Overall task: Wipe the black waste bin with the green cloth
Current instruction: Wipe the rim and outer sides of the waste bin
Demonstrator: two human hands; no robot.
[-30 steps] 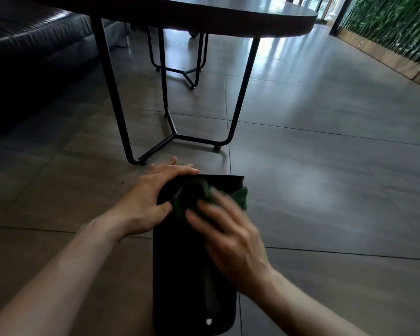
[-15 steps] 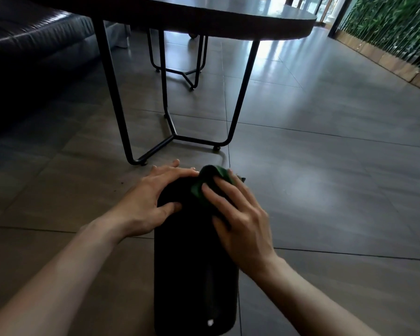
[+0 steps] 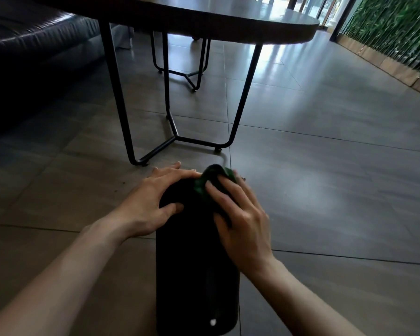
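On the grey tiled floor (image 3: 325, 190), near me, I see the tall black plastic waste bin (image 3: 194, 275) lying lengthwise. My left hand (image 3: 153, 200) braces its far end, fingers (image 3: 177, 172) spread; my right hand (image 3: 240, 221) presses the crumpled green cloth (image 3: 205, 184) there, fingers (image 3: 218, 192) loosely spread.

Dim foreground, window glare on floor (image 3: 289, 59), wide-angle edge warp
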